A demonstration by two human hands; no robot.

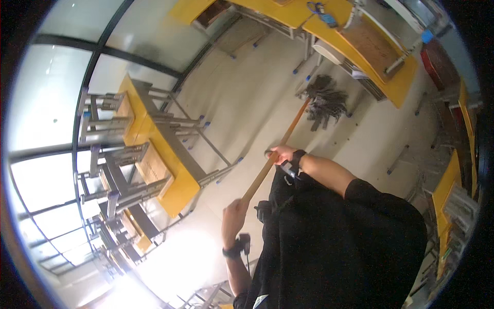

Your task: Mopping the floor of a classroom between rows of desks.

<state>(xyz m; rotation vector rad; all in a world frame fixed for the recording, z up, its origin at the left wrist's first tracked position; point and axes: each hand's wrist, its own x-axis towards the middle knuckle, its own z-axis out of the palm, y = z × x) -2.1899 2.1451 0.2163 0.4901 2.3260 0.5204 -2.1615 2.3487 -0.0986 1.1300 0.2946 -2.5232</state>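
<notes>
A string mop with grey strands [326, 98] lies on the pale floor at the upper right. Its wooden handle [259, 179] runs down and left from the mop head across my front. My left hand [234, 218] is closed around the handle near its upper end. Farther along, toward the strands, my right hand [283, 154] grips the same handle. Both wrists wear dark bands with small devices attached. The handle's end beyond my left hand is hidden.
Yellow desks [179, 195] with upturned chairs [154, 162] stand along the windows [46, 96] at left. More yellow desks [405, 83] are near the mop head, one with a blue object [327, 19] on top. Small dark bits [335, 143] dot the floor.
</notes>
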